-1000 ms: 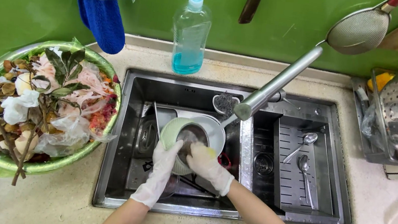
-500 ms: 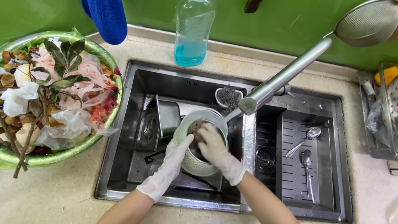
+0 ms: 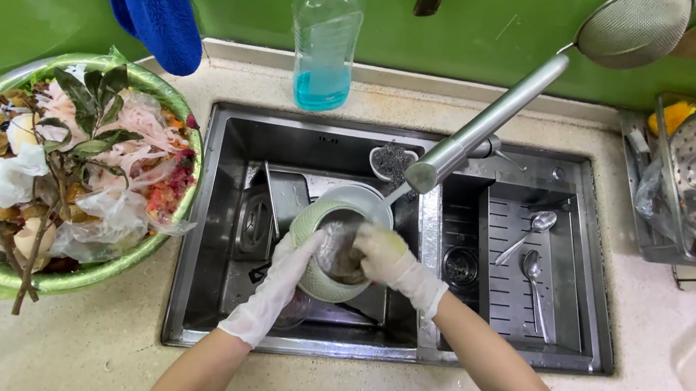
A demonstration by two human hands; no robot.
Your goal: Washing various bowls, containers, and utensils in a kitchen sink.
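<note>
Over the left basin of the steel sink (image 3: 211, 232), both gloved hands work on a pale green bowl (image 3: 313, 278). The left hand (image 3: 285, 272) is curled around the bowl's near rim, gripping it and tilting its mouth up toward the faucet (image 3: 479, 136). The right hand (image 3: 385, 257) is closed on a dark scrubbing pad (image 3: 340, 256) and presses it into the bowl's hollow.

To scrub well, I judge the left hand's grip should be firm on the rim so the wet bowl cannot slip, while the pad sweeps round the whole inner wall, with the bowl turned a little between passes and kept low over the basin.

The bowl is round and deep, light green outside, with a ribbed or dotted texture on its wall; its inside looks darker and wet. A bottle of blue dish soap (image 3: 325, 42) stands behind the sink on the table (image 3: 82, 340), and a green basin of food scraps (image 3: 59, 169) sits to the left.
</note>
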